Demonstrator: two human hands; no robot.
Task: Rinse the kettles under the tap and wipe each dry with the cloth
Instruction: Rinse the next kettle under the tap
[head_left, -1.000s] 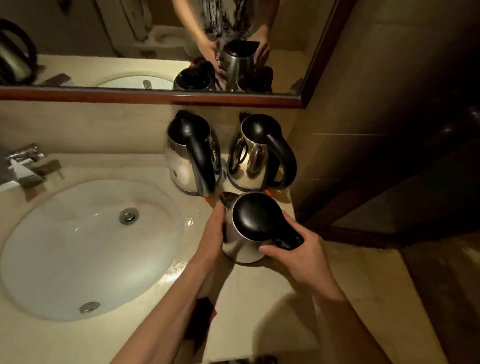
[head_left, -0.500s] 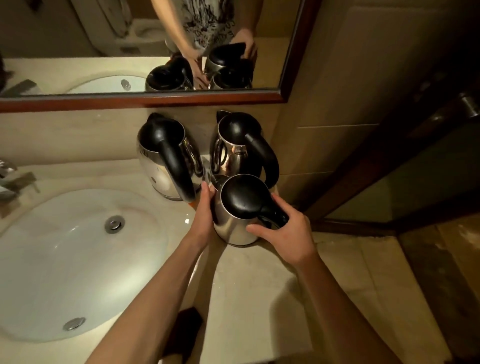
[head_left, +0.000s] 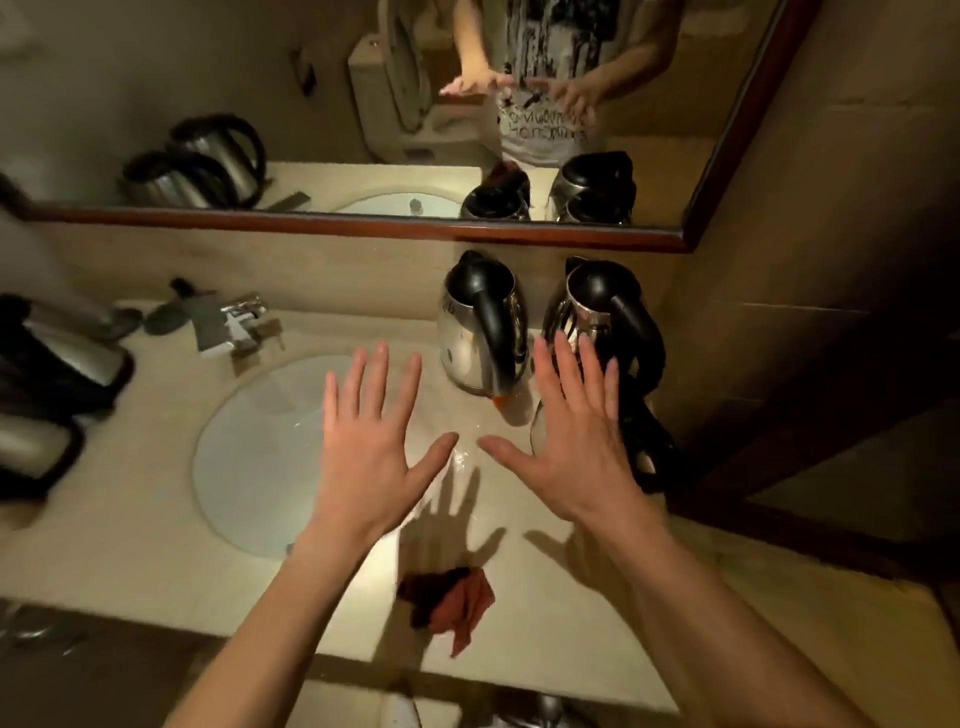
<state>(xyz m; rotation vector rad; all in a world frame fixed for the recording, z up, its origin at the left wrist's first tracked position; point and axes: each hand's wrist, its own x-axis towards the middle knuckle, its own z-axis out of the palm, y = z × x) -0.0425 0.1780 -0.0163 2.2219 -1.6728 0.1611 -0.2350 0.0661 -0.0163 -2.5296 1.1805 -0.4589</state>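
Behind right hand (head_left: 574, 447), kettle (head_left: 649, 441) half hidden

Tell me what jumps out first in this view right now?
Two spread, empty hands hover over the counter: the left hand above the sink, the right hand in front of the kettles standing under the mirror. A crumpled red cloth lies near the counter's front edge.

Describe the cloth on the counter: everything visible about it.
The cloth is a small reddish-orange rag, soft fabric by its look, lying crumpled in a loose heap on the pale counter near its front edge, just right of the sink. One corner trails toward the edge. Its left part lies in shadow and looks darker. Neither hand touches it; whether it is wet cannot be told.
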